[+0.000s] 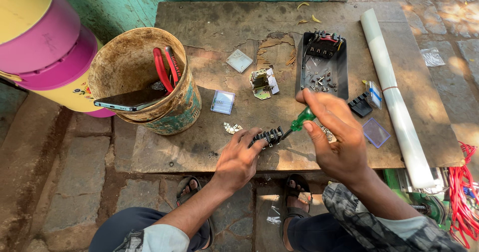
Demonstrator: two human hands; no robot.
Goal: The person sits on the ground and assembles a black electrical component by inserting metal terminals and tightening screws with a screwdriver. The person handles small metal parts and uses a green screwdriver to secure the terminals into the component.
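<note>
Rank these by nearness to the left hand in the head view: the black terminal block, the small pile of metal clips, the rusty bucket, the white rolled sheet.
1. Black terminal block: under the left hand's fingertips.
2. Small pile of metal clips: just above the hand on the board.
3. Rusty bucket: up and to the left.
4. White rolled sheet: far right edge of the board.

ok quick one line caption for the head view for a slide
Left hand steadies a black terminal block on a worn board while the right hand drives a green screwdriver into it.
</note>
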